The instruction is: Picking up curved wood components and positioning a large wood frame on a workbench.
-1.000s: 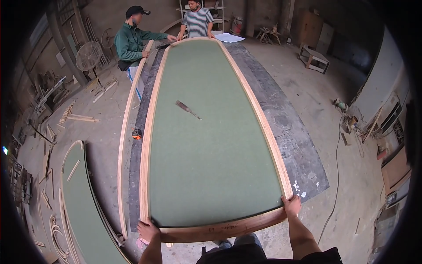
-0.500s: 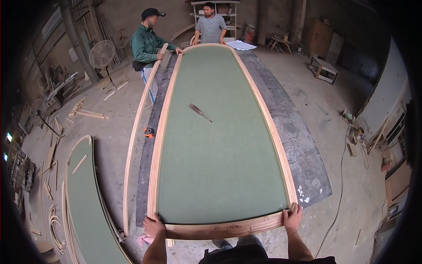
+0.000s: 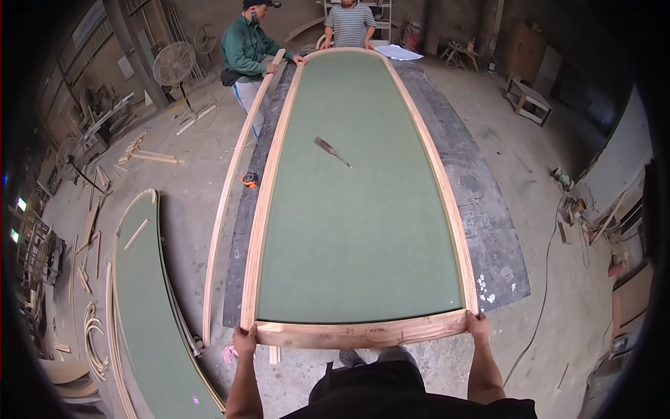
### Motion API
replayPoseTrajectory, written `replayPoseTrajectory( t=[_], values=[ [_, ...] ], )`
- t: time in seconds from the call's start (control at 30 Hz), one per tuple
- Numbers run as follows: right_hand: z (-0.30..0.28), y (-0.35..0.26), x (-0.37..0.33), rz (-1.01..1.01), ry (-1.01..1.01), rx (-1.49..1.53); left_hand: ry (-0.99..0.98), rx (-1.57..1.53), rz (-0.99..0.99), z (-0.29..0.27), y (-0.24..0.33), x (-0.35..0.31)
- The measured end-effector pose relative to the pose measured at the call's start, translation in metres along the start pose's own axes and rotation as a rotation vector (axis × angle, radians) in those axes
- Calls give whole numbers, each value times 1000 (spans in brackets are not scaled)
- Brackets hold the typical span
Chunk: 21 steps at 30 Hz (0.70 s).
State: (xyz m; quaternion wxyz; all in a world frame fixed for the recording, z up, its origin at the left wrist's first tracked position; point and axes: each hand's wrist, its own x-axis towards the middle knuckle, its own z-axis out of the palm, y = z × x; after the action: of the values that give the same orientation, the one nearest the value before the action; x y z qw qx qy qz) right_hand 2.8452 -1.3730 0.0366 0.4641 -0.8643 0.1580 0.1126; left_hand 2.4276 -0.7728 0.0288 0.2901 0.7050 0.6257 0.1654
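A long green board [image 3: 363, 223] lies on the dark worktable, rimmed by a pale wooden frame [image 3: 447, 199] that is arched at its far end. Along the near end runs a slightly curved wooden end rail [image 3: 363, 334] with handwritten marks. My left hand [image 3: 244, 340] is closed around its left end, at the frame's corner. At the right corner my right hand [image 3: 479, 326] grips the other end; the fingertips of both hands are partly hidden. A brown, flat tool with a narrow end [image 3: 331, 151] rests on the board.
A person in green [image 3: 244, 49] holds a long wood strip [image 3: 234, 174] and touches the frame; another in stripes [image 3: 350, 26] stands at the far end. An orange-black tape measure [image 3: 250, 180] sits on the worktable [image 3: 488, 237]. A second green panel [image 3: 150, 293] lies left; a cable [image 3: 541, 314] crosses the right floor.
My view has tilted downward, so the scene sits higher. Both hands have shifted from on top of the corners to the outer ends of the end rail.
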Motion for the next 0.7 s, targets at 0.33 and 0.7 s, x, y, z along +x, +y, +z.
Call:
replayPoseTrajectory(
  t=[0.33,0.7],
  values=[
    [-4,-4,-1,48,44,-24,-113,70,-20,-6,18,1],
    [-3,-5,-6,-14,81,-214,-91,94,-8,-14,21,-5]
  ],
)
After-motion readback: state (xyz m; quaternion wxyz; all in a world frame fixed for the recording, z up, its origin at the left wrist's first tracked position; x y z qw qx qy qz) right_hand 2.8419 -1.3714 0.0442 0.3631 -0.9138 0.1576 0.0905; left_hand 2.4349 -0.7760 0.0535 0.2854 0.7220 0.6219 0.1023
